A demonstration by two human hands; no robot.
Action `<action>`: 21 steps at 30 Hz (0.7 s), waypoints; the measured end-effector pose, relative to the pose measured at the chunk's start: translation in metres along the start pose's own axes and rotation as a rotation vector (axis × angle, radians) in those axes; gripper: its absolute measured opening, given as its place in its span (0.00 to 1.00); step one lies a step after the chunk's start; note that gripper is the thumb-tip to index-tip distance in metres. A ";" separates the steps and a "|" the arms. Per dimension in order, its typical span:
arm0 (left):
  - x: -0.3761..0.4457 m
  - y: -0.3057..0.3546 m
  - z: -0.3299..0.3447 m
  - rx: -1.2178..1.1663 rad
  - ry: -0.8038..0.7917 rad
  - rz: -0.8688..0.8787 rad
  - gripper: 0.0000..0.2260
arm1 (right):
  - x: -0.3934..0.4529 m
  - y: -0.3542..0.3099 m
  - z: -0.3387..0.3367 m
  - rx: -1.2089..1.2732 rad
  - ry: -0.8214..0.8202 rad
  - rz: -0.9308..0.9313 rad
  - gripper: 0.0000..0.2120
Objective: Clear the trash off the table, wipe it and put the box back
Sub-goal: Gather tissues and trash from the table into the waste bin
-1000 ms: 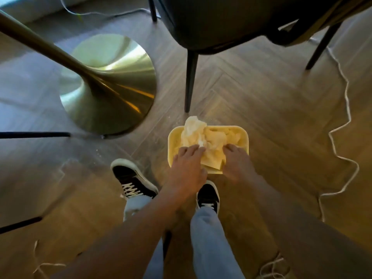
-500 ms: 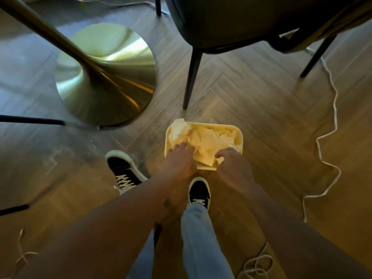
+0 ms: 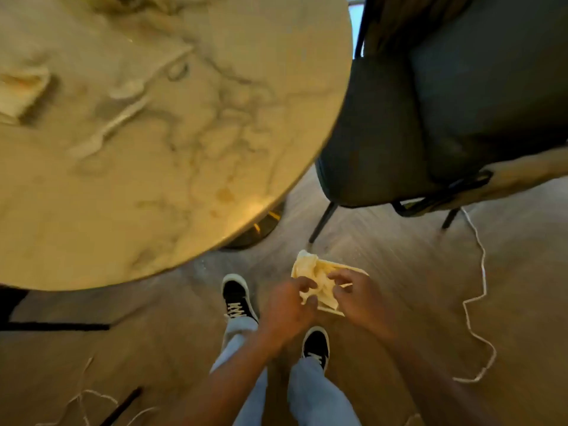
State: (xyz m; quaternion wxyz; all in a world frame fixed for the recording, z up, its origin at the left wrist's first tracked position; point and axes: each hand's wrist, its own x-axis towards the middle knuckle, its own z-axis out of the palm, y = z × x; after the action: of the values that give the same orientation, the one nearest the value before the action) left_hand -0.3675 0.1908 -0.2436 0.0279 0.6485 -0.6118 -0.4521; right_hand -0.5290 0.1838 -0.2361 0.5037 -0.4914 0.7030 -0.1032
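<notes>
Wooden herringbone flooring (image 3: 399,272) filled the lower part of the view, seen from above by someone standing. Nearest the camera were two legs in pale jeans (image 3: 313,392) and black lace-up shoes (image 3: 238,298) with white soles. Two bare forearms reached forward over them. The left hand (image 3: 287,309) had its fingers curled, pinching a crumpled pale tissue (image 3: 316,287). The right hand (image 3: 358,298) was just beside it, its thumb and fingers also curled in toward the same tissue, though the blur made its hold hard to confirm. Beneath both hands sat a yellow box (image 3: 330,305) heaped with crumpled paper trash (image 3: 305,265); whether it rested on the floor or was lifted could not be told. A white cord (image 3: 481,290) snaked across the floor to the right. Farther off, a dark upholstered chair (image 3: 430,118) stood at upper right, and a round marbled tabletop (image 3: 172,142) filled the upper left, carrying a blurred pale item (image 3: 21,90) at its left edge.
</notes>
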 end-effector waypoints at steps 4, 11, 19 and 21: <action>-0.055 0.037 -0.065 -0.136 0.019 0.036 0.10 | -0.035 -0.069 -0.030 0.049 -0.045 -0.077 0.09; -0.094 0.053 -0.194 -0.275 0.232 0.047 0.06 | -0.063 -0.194 -0.058 0.020 -0.148 -0.275 0.08; -0.087 0.013 -0.290 -0.304 0.465 -0.025 0.05 | -0.030 -0.289 -0.052 -0.157 -0.127 -0.390 0.11; -0.079 0.001 -0.305 -0.295 0.495 -0.048 0.05 | -0.015 -0.307 -0.046 -0.215 -0.131 -0.399 0.11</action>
State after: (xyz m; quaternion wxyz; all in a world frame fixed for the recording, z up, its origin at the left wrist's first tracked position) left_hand -0.1661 0.0978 -0.0196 0.2596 0.7424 -0.4985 -0.3646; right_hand -0.3857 0.0281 -0.0088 0.4627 -0.6771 0.5646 -0.0930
